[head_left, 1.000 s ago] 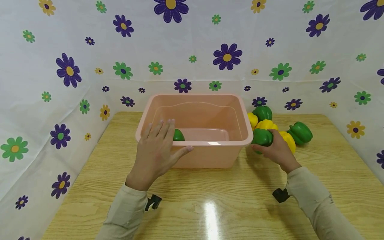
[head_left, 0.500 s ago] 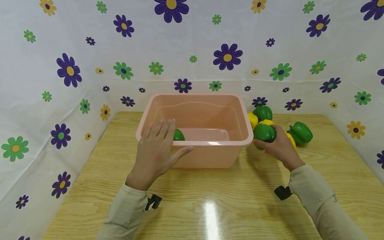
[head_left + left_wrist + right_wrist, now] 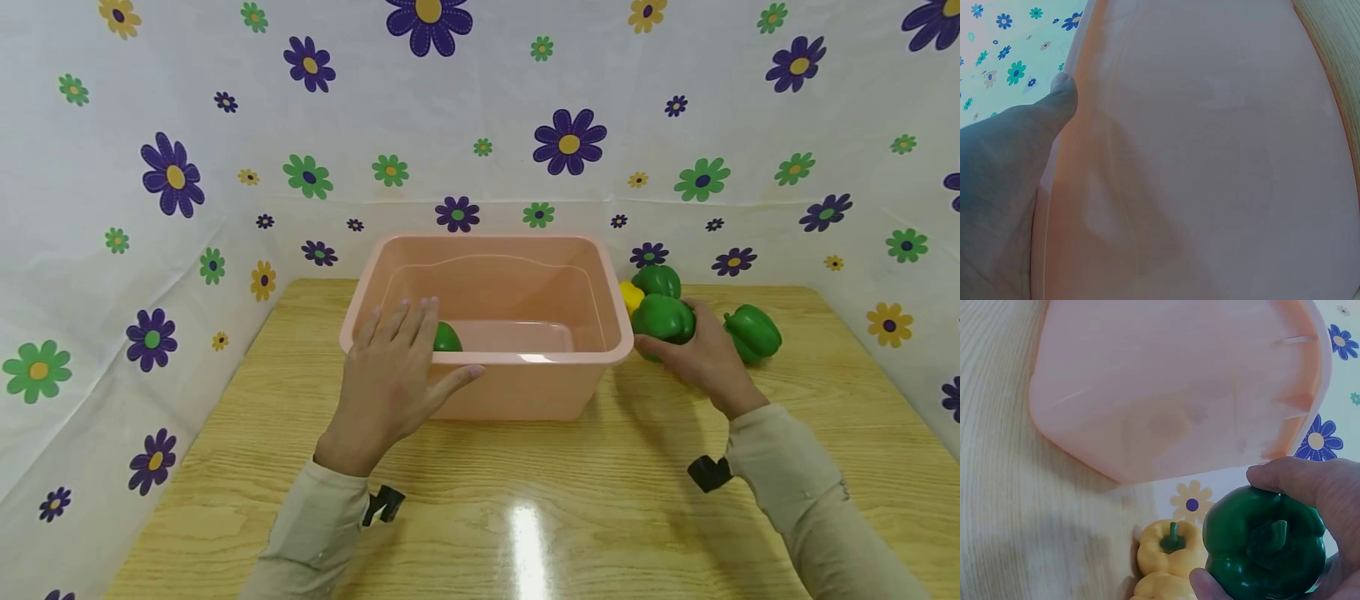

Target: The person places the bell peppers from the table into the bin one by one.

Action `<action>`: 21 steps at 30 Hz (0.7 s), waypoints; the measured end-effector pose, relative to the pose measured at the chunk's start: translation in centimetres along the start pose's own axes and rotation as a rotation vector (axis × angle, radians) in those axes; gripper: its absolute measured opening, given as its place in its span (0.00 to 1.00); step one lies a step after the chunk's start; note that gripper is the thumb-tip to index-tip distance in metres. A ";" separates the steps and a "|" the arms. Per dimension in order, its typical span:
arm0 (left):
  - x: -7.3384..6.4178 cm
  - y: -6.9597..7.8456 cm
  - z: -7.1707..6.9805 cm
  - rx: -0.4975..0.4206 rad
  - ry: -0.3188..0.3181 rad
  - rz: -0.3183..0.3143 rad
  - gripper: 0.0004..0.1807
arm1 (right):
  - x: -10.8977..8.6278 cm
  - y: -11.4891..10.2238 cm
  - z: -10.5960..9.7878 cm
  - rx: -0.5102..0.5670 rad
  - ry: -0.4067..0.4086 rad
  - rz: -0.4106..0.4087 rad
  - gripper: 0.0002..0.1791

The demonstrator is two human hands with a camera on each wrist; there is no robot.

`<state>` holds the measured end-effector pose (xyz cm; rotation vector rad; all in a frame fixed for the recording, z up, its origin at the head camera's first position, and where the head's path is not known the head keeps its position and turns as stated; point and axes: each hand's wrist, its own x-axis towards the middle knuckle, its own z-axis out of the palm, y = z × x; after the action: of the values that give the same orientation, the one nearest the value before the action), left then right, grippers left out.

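My right hand holds a green bell pepper just right of the pink plastic bin. In the right wrist view, thumb and fingers grip the pepper from its sides, its stem facing the camera. Two yellow bell peppers lie below it there. My left hand rests on the bin's near left rim with straight fingers. The left wrist view shows that hand's thumb against the rim. Inside the bin sits another green pepper, partly hidden by the left hand and near wall.
Right of the bin, a green pepper and a yellow pepper lie at the back. One more green pepper lies farther right. A flowered cloth hangs behind the wooden table.
My right hand has carried the green pepper slightly rightward and away from me, so that it now covers yellow peppers seen earlier. My left hand and the bin have stayed still.
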<state>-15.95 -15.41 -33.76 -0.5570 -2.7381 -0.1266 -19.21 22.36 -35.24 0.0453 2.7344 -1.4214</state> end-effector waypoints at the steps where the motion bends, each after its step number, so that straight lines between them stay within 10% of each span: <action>1: 0.0 0.0 0.0 0.000 0.000 0.000 0.55 | 0.0 -0.1 0.0 -0.002 0.004 -0.004 0.55; 21: 0.0 0.1 0.0 0.004 -0.004 -0.003 0.55 | 0.2 -2.1 -1.0 0.012 0.038 -0.001 0.57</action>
<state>-15.88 -15.37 -33.72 -0.5526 -2.7425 -0.1212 -19.52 21.95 -32.97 0.0721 2.7565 -1.4517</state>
